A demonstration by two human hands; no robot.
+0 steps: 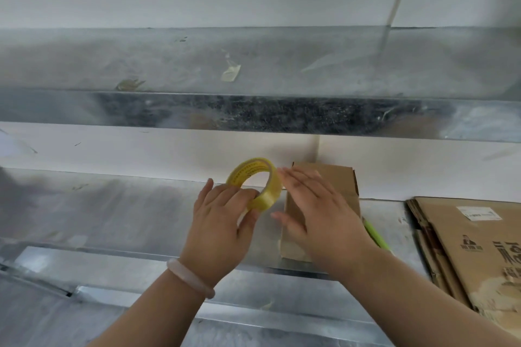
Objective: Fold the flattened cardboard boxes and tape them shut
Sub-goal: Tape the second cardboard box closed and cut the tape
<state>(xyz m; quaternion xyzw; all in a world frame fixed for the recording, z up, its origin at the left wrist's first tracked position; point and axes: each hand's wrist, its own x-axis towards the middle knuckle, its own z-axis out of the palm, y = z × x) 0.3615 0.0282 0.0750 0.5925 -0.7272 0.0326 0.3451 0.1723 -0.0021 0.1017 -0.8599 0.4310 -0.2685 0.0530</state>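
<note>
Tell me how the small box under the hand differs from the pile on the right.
The small box is folded into shape; the flattened pile lies flat. The box is plain; the pile's top sheet bears print and a white label. The right hand is over the box; none is on the pile. Both are brown cardboard.

Left hand [221, 222], fingers and thumb curled round a yellow tape roll [265, 200], right hand [318, 211] just beside it, palm down, fingers straight

Cardboard stack [465, 248] cut off at right
</note>
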